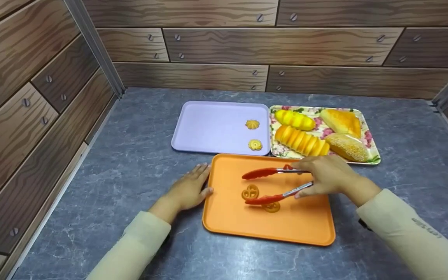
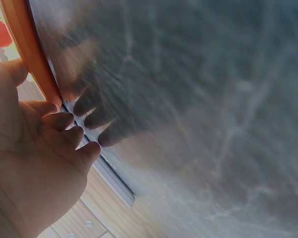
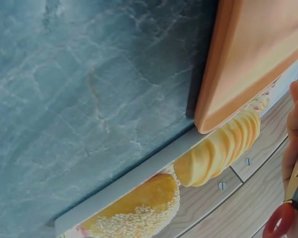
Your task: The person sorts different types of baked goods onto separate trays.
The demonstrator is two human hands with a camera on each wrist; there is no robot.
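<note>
My right hand (image 1: 327, 175) grips a pair of metal tongs (image 1: 261, 174) with red scalloped tips, held spread over the orange tray (image 1: 239, 223). On that tray lie two brown pretzel-shaped cookies: one cookie (image 1: 250, 192) between the tong tips, the other cookie (image 1: 273, 207) partly covered by the lower tip. My left hand (image 1: 187, 190) lies at the tray's left edge, thumb at the rim; in the left wrist view its fingers are relaxed along the side. In the right wrist view a red ring on the tongs (image 3: 278, 222) shows beside the palm.
Behind the orange tray stands a lavender tray (image 1: 216, 128) with a star-shaped cookie (image 1: 252, 124) and a round cookie (image 1: 255, 144) on its right side. Beside it, a floral tray (image 1: 373, 157) carries several breads, including a sesame bread (image 1: 346, 147). Wood-patterned walls (image 1: 224, 46) enclose the table.
</note>
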